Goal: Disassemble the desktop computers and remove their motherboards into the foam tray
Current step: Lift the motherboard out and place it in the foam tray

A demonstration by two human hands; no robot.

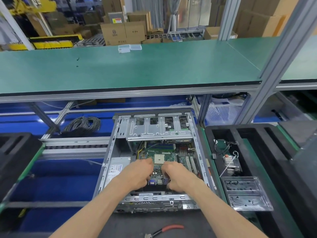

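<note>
An open grey desktop case [111, 148] lies flat in front of me with its side panel off. Inside it sits the green motherboard [169, 156], with a bare white CPU socket at its middle. My left hand [137, 174] and my right hand [176, 176] are both inside the case, fingers curled down onto the near part of the board by the rear ports. Each hand grips the board's near end from its own side. A black foam tray [267, 152] stands to the right of the case.
In the foam tray lie a heatsink with cables [231, 162] and a clear plastic screw tray [245, 191]. Red-handled pliers [164, 231] lie near me. A coil of black cable [84, 124] sits left of the case. A green shelf [128, 71] overhangs behind.
</note>
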